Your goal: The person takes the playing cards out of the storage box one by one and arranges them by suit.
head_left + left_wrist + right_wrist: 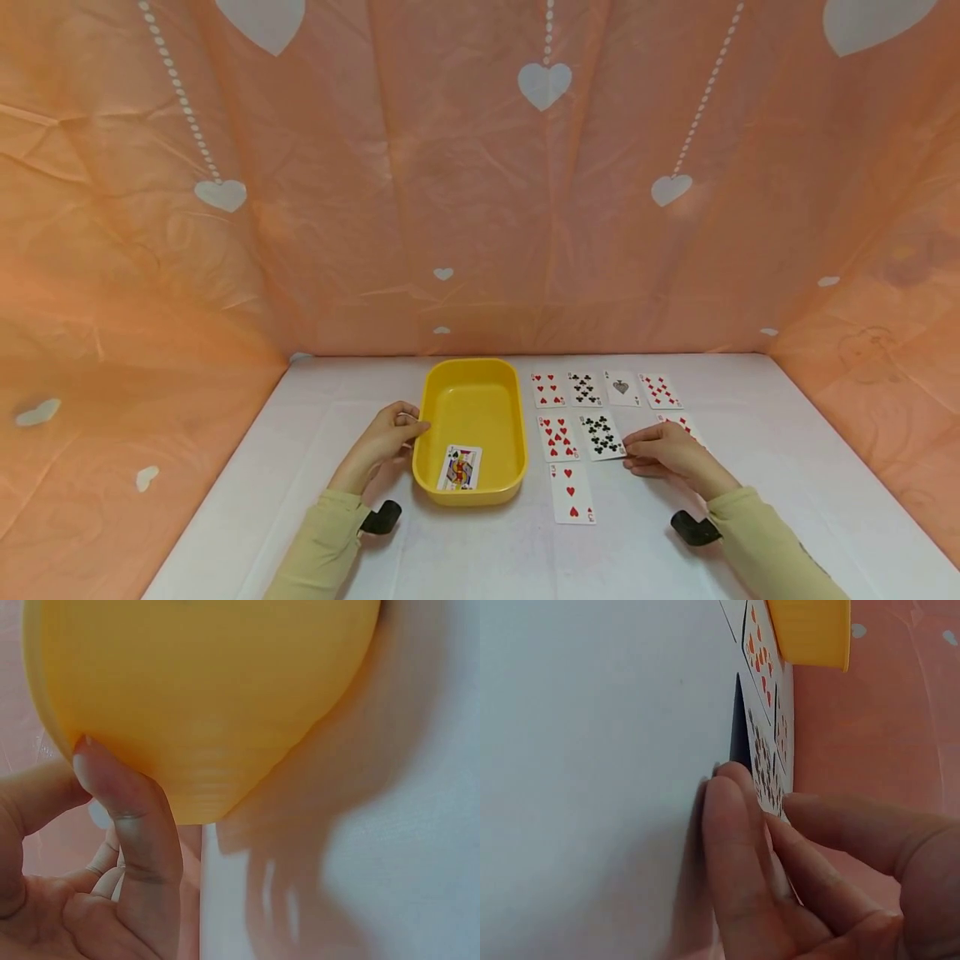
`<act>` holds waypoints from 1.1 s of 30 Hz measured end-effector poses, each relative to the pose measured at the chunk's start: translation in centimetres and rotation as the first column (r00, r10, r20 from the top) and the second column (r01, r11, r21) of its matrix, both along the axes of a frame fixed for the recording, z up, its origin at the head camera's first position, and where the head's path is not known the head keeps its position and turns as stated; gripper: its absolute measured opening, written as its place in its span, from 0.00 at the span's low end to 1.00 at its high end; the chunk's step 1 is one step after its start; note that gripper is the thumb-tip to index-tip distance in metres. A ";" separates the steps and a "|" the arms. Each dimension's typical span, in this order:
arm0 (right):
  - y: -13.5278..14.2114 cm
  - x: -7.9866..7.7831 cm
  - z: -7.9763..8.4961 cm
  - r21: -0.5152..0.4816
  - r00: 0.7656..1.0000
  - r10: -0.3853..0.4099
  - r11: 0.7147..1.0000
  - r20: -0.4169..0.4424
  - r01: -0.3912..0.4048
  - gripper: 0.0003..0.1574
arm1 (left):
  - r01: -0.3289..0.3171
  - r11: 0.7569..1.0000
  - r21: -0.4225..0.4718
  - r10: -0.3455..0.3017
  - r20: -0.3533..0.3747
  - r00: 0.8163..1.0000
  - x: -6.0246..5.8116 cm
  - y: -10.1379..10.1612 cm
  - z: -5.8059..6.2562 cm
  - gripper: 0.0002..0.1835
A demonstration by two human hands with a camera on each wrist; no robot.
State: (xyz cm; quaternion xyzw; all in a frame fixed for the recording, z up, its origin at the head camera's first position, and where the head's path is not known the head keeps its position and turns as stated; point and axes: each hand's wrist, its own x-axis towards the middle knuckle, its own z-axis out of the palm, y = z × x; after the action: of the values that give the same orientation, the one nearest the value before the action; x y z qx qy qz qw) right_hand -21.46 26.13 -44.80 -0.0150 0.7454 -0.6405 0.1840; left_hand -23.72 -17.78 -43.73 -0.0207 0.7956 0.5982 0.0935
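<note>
A yellow plastic basin stands on the white table, and a face card lies inside it near the front. My left hand pinches the basin's left rim; in the left wrist view the thumb presses on its wall. To the right, my right hand holds a clubs playing card by its lower right corner. The right wrist view shows this card tilted, its near edge raised and its dark underside visible. A diamonds card is partly hidden behind the right hand.
Several face-up cards lie in rows right of the basin: a hearts card, another clubs card, the ace of spades and a diamonds card at the back. Below are a hearts card and the three of hearts. Orange fabric encloses the table.
</note>
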 end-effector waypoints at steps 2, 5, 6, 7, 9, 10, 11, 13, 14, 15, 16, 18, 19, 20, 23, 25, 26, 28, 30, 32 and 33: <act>-0.1 0.0 0.1 0.011 1.000 0.005 1.000 -0.001 -0.005 0.19 | -0.005 1.000 0.001 0.005 -0.001 1.000 0.0 -0.1 0.0 0.14; -0.3 -0.1 0.2 0.006 1.000 0.000 1.000 0.005 -0.001 0.19 | -0.010 1.000 0.006 0.010 -0.004 1.000 0.1 -0.1 0.0 0.14; -0.4 -0.2 0.2 0.002 1.000 0.001 1.000 0.008 -0.001 0.19 | -0.010 1.000 0.008 0.010 -0.005 1.000 0.1 -0.1 0.0 0.14; -0.4 -0.2 0.2 -0.002 1.000 0.000 1.000 0.009 0.000 0.19 | -0.010 1.000 0.008 0.010 -0.005 1.000 0.1 -0.1 0.0 0.14; -0.5 -0.2 0.2 -0.013 1.000 -0.004 1.000 0.015 0.005 0.19 | -0.010 1.000 0.009 0.010 -0.005 1.000 0.2 -0.2 0.0 0.14; -0.5 -0.2 0.2 -0.013 1.000 -0.002 1.000 0.016 0.002 0.19 | -0.011 1.000 0.008 0.011 -0.002 1.000 0.2 -0.2 0.1 0.13; -0.6 -0.2 0.3 -0.009 1.000 -0.001 1.000 0.014 0.001 0.19 | -0.010 1.000 0.007 0.010 0.001 1.000 0.2 -0.2 0.1 0.14; -0.7 -0.2 0.4 0.019 1.000 -0.006 1.000 -0.005 0.006 0.19 | -0.011 1.000 -0.001 0.011 0.006 1.000 0.3 -0.2 0.2 0.14; -0.8 -0.2 0.5 0.037 1.000 -0.013 0.999 -0.018 0.014 0.19 | -0.012 1.000 -0.004 0.012 0.009 1.000 0.3 -0.2 0.2 0.14; -1.0 -0.3 0.7 0.058 0.999 -0.020 0.998 -0.037 0.022 0.19 | -0.014 1.000 -0.009 0.014 0.013 1.000 0.3 -0.2 0.2 0.14; -1.2 -0.4 1.0 0.081 0.998 -0.018 0.996 -0.062 0.023 0.19 | -0.016 1.000 -0.013 0.016 0.017 1.000 0.3 -0.2 0.3 0.14; -1.8 -0.8 1.6 0.135 0.992 0.002 0.991 -0.127 0.015 0.20 | -0.020 1.000 -0.022 0.020 0.018 1.000 0.3 -0.2 0.4 0.14; -2.2 -1.0 2.0 0.148 0.988 0.020 0.989 -0.154 0.004 0.20 | -0.018 0.999 -0.027 0.019 0.018 1.000 0.3 -0.2 0.4 0.14; -2.6 -1.3 2.4 0.160 0.983 0.043 0.987 -0.178 -0.014 0.21 | -0.016 1.000 -0.026 0.017 0.020 1.000 0.3 -0.2 0.4 0.14; -4.0 -2.0 3.8 0.190 0.963 0.134 0.978 -0.234 -0.090 0.22 | -0.007 1.000 -0.024 0.007 0.016 1.000 0.3 -0.1 0.4 0.14; -5.2 -2.5 4.8 0.190 0.952 0.184 0.972 -0.247 -0.138 0.22 | -0.004 1.000 -0.020 0.004 0.016 1.000 0.3 -0.1 0.4 0.14; -5.8 -2.7 5.2 0.192 0.946 0.208 0.968 -0.250 -0.162 0.22 | -0.006 1.000 -0.016 0.007 0.017 1.000 0.2 0.0 0.4 0.14; -7.2 -3.0 6.1 0.198 0.932 0.253 0.958 -0.260 -0.206 0.21 | -0.011 1.000 -0.016 0.011 0.016 1.000 0.2 0.0 0.3 0.14; -8.6 -3.3 7.0 0.194 0.923 0.283 0.952 -0.261 -0.237 0.21 | -0.012 1.000 -0.014 0.012 0.013 1.000 0.1 0.0 0.2 0.13; -10.1 -3.7 7.7 0.192 0.911 0.318 0.943 -0.264 -0.273 0.20 | -0.013 1.000 -0.010 0.013 0.010 1.000 0.1 0.1 0.2 0.13; -10.9 -3.9 8.0 0.185 0.906 0.333 0.938 -0.262 -0.292 0.21 | -0.014 1.000 -0.009 0.014 0.009 1.000 0.1 0.1 0.2 0.13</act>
State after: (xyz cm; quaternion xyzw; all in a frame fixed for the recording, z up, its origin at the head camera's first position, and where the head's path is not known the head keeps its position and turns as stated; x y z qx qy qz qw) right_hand -25.35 15.25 -36.84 -0.2148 0.7958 -0.5388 0.1741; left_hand -23.62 -17.65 -43.54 -0.0293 0.7976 0.5952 0.0929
